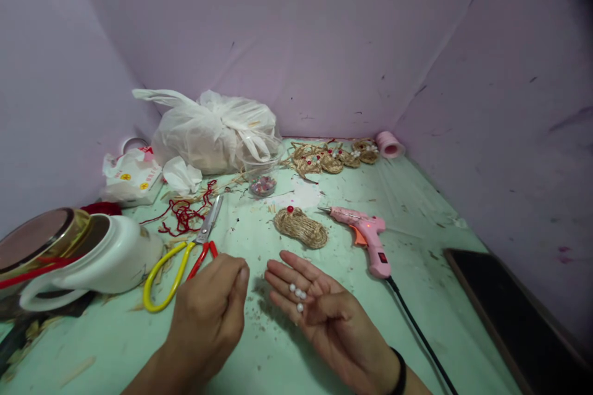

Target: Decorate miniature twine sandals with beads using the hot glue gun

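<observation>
My right hand (319, 311) is turned palm up, fingers stretched out, with several white beads (300, 294) lying on the fingers. Beside it my left hand (208, 308) is closed in a fist; whatever it may hold is hidden. Just beyond the hands lies a small slipper shape of coiled twine (301, 228) with a red bead (290, 209) on top. A pink hot glue gun (365, 234) rests on its side to the right, nozzle toward the twine slipper. Yellow-handled scissors (169, 287) lie behind my left hand, near a red-handled tool (199, 261), partly hidden.
A cup of small beads (263, 185) stands before a tied white plastic bag (217, 129). Several beaded twine pieces (331, 163) and a pink spool (390, 145) sit at the back. Red yarn (183, 216), a white jug (120, 253) and a dark panel (504, 315) flank the workspace.
</observation>
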Motion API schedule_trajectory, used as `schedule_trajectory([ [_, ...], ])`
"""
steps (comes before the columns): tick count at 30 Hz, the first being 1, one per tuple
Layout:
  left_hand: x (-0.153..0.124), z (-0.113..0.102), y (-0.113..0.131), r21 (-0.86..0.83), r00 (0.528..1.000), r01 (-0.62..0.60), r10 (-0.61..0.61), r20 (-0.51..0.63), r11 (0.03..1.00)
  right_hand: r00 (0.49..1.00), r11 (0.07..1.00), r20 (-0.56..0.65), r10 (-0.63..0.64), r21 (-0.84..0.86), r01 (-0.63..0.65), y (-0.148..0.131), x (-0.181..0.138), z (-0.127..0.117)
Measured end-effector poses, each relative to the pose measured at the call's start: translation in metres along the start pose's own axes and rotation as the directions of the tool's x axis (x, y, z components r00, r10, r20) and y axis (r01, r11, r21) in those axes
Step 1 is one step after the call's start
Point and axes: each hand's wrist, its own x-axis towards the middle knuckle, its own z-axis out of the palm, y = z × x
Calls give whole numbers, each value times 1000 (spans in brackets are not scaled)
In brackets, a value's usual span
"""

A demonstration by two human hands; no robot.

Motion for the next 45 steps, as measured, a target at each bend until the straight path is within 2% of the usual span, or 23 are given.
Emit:
schedule_trajectory([
  [3,-5,1,4,-44,998,55,-53,40,998,1000,1000,-14,-7,-2,7,0,0,1],
  [8,-12,5,11,-199,1000,-24,25,0,980,1000,1000,-18,-12,24,12,2,0,2],
  [10,-15,10,17,-338,999,38,-29,34,940,1000,999,-17,-14,31,15,5,1,2],
  [12,-17,17,22,-501,986,162,-124,110,850,1000,999,-27,-10,44,12,8,1,3],
  [14,-18,25,25,-662,931,361,-293,218,656,999,997,-51,-5,73,9,11,2,4],
  [16,-18,30,25,-768,808,545,-454,375,336,994,994,-95,-44,93,53,12,2,5],
  [17,-17,32,25,-786,741,597,-485,464,160,989,992,-119,-86,85,97,13,1,5],
  [18,-15,32,26,-786,692,619,-473,546,-1,981,987,-132,-138,57,147,14,1,5],
  [20,-11,29,27,-753,645,600,-395,654,-268,964,968,-104,-243,-89,235,19,0,3],
  [21,-9,27,28,-716,625,584,-351,697,-383,958,940,-52,-283,-214,266,23,0,2],
  [22,-7,25,28,-667,600,570,-312,737,-480,949,882,24,-315,-363,302,28,1,0],
  [23,-6,23,29,-612,566,563,-281,775,-556,935,785,118,-334,-515,345,34,2,-2],
  [25,-7,23,27,-510,492,558,-234,839,-655,894,520,312,-321,-731,441,45,4,-4],
  [27,-9,24,25,-448,459,538,-197,866,-714,856,293,448,-259,-808,512,52,6,-4],
  [30,-11,26,24,-389,468,495,-138,873,-777,804,47,558,-205,-815,578,44,2,3],
  [31,-12,26,24,-399,463,490,-156,873,-775,774,-46,593,-223,-799,599,35,0,5],
  [33,-11,25,25,-444,431,543,-217,876,-713,704,-248,642,-304,-767,592,9,-3,9],
  [34,-10,24,25,-468,420,588,-246,874,-659,684,-330,622,-382,-783,528,-7,-3,9],
  [36,-7,22,25,-501,428,658,-269,863,-562,710,-462,522,-473,-833,304,-39,2,7],
  [37,-5,21,24,-516,448,665,-265,854,-540,748,-525,483,-455,-824,212,-53,7,5],
  [39,1,18,22,-557,485,631,-285,827,-541,856,-634,391,-337,-767,101,-72,16,3],
  [42,11,13,18,-576,491,599,-314,813,-556,909,-691,325,-260,-721,61,-73,22,5],
  [45,19,9,16,-625,525,579,-347,777,-524,933,-741,297,-204,-670,52,-50,11,10],
])
